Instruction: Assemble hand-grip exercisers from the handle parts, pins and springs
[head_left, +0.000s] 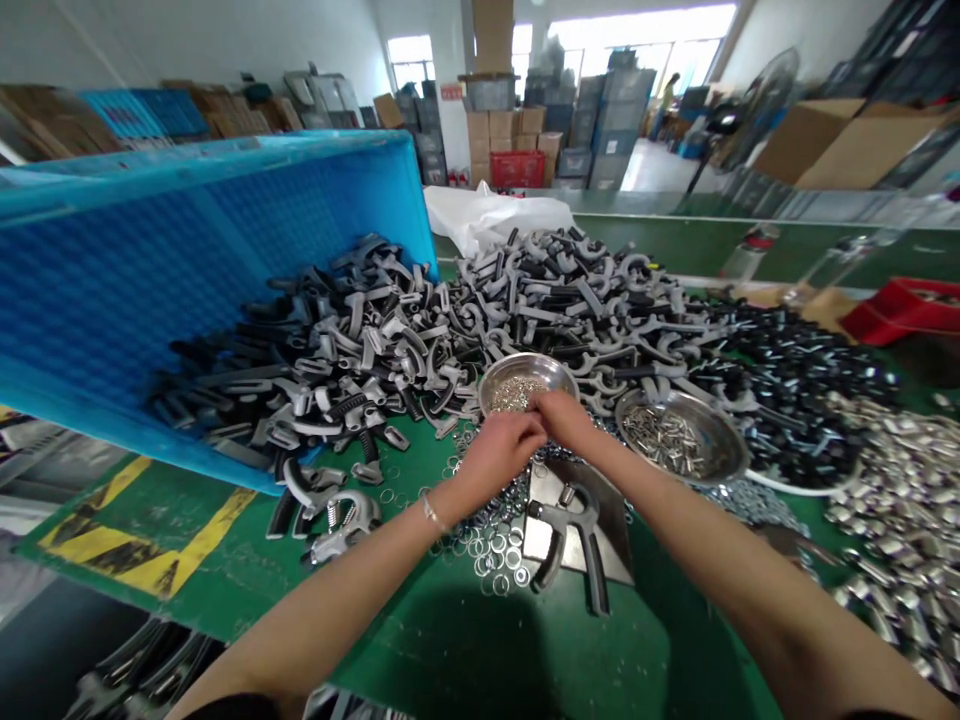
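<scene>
The left hand (495,457), with a bracelet (431,513) at its wrist, and the right hand (562,420) reach in from the near edge and meet at the near rim of the small bowl (529,385). Both are bunched rather than spread, their fingertips pressed together just over the rim. Anything pinched between them is hidden. The bowl holds a heap of tiny silver pins (514,393).

Just in front of the bowl, a hand grip (574,525) lies flat on a steel plate (577,480), its head toward the bowl and its two handles splayed toward the person, so its long axis runs front to back. Loose steel rings (487,545) are scattered left of the plate.

Right of the bowl sits a wider bowl (679,435) of short metal pieces, with black parts (802,390) beyond it and silver tubes (907,510) further right. Behind the bowl spreads a large pile of grey and black handles (450,340), spilling from a tipped blue crate (150,300) to the left. More assembled grips (337,525) lie near the crate's lip, all on a green bench (450,640).
</scene>
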